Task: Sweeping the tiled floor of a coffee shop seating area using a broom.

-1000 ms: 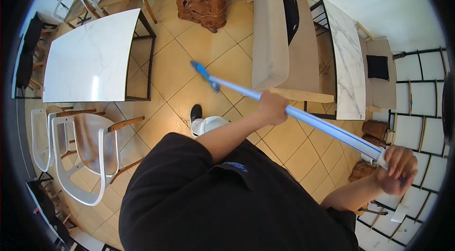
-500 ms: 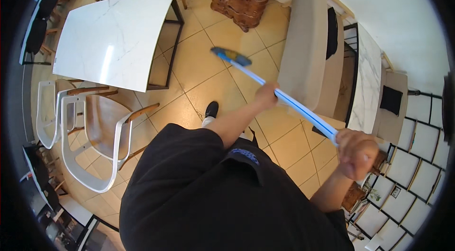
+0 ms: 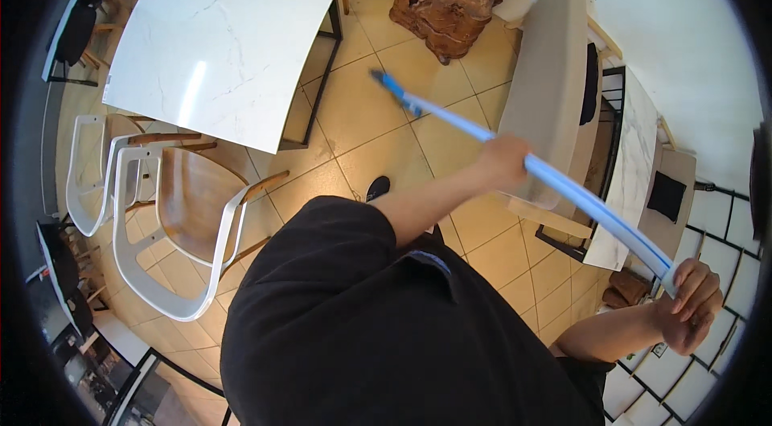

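The left hand (image 3: 504, 162) is wrapped around a long blue-and-white pole (image 3: 591, 206), the right hand (image 3: 689, 305) around its near end; its blue head (image 3: 392, 88) is over the yellow tiled floor (image 3: 382, 145).

Left grip (image 3: 505, 162) and right grip (image 3: 690, 305) hold 1 blue-headed pole (image 3: 593, 206) over tan floor tiles (image 3: 347, 114).

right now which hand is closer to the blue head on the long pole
Left. The left hand grips the pole partway along, nearer the blue head; the right hand holds the end farthest from it.
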Action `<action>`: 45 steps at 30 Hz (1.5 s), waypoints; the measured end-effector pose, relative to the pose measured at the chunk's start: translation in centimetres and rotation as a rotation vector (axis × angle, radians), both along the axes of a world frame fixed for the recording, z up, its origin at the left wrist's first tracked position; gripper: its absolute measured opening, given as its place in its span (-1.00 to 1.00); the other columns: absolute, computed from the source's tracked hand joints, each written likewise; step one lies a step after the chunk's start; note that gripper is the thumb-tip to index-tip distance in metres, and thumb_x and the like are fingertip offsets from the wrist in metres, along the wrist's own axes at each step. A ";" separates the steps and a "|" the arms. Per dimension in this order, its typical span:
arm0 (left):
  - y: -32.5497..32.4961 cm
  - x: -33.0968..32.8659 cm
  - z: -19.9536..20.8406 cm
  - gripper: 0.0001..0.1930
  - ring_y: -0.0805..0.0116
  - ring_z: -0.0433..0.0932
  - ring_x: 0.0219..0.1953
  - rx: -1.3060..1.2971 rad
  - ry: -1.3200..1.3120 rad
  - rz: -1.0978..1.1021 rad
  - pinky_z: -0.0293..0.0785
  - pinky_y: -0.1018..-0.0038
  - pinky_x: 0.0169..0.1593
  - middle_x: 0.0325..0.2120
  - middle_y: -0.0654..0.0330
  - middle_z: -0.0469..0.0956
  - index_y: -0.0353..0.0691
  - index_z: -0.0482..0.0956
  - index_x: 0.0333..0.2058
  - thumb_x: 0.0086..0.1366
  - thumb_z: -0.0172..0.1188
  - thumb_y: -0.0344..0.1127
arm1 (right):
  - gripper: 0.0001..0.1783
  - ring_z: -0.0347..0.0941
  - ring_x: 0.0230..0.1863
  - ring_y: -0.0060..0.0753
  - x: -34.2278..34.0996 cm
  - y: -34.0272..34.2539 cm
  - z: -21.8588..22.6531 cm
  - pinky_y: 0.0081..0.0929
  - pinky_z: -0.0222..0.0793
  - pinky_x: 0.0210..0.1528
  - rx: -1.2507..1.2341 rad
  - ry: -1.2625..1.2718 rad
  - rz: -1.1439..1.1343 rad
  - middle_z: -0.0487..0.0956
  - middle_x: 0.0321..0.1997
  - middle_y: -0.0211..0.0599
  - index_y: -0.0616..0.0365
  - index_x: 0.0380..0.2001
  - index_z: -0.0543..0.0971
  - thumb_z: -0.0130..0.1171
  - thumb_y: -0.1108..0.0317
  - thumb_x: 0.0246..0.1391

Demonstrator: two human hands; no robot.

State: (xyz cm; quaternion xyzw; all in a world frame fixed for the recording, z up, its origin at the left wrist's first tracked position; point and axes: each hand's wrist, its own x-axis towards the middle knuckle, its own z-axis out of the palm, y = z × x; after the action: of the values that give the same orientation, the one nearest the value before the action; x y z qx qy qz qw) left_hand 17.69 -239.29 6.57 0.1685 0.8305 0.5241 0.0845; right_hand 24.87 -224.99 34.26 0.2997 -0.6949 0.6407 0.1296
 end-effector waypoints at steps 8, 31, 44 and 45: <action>-10.5 -8.7 -16.4 -0.79 0.08 0.35 -0.41 -0.047 -0.039 0.398 0.28 0.35 -0.36 -0.53 0.05 0.36 -0.19 0.35 -0.49 -0.22 0.08 -0.47 | -0.83 0.25 -0.72 -0.34 -5.6 -12.6 -17.4 -0.45 0.21 -0.52 0.187 -0.116 0.204 0.33 -0.80 -0.27 0.22 -0.89 0.29 -0.02 0.59 -0.38; -8.6 25.4 -7.4 -0.78 0.11 0.29 -0.36 -0.180 0.024 0.002 0.24 0.29 -0.30 -0.53 0.13 0.39 -0.16 0.39 -0.51 -0.21 -0.10 -0.56 | -0.74 0.12 -0.85 -0.51 19.9 -6.7 -8.2 -0.53 0.08 -0.65 -0.279 -0.254 0.256 0.24 -0.87 -0.33 0.15 -0.87 0.19 -0.11 0.40 -0.22; -7.5 16.0 0.6 -0.83 0.05 0.36 -0.55 0.001 0.320 -0.106 0.25 0.28 -0.45 -0.69 0.10 0.39 -0.12 0.42 -0.63 -0.28 -0.09 -0.50 | -0.80 0.10 -0.62 -0.60 21.3 -4.7 -2.7 -0.50 -0.02 -0.39 -0.267 0.097 -0.018 0.15 -0.69 -0.46 0.03 -0.67 0.21 -0.10 0.18 -0.20; -7.5 13.8 0.6 -0.83 0.06 0.37 -0.53 -0.033 0.329 -0.130 0.25 0.28 -0.45 -0.68 0.11 0.40 -0.12 0.43 -0.63 -0.28 -0.10 -0.49 | -0.80 0.10 -0.62 -0.60 20.1 -5.0 -3.0 -0.50 -0.02 -0.39 -0.257 0.090 -0.012 0.15 -0.69 -0.46 0.03 -0.67 0.21 -0.10 0.18 -0.20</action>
State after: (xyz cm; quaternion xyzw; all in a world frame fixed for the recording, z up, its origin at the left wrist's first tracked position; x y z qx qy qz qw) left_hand 31.44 -246.84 7.16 0.3040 0.8291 0.4690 -0.0161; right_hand 45.01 -229.99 31.26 0.3048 -0.6022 0.7097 0.2020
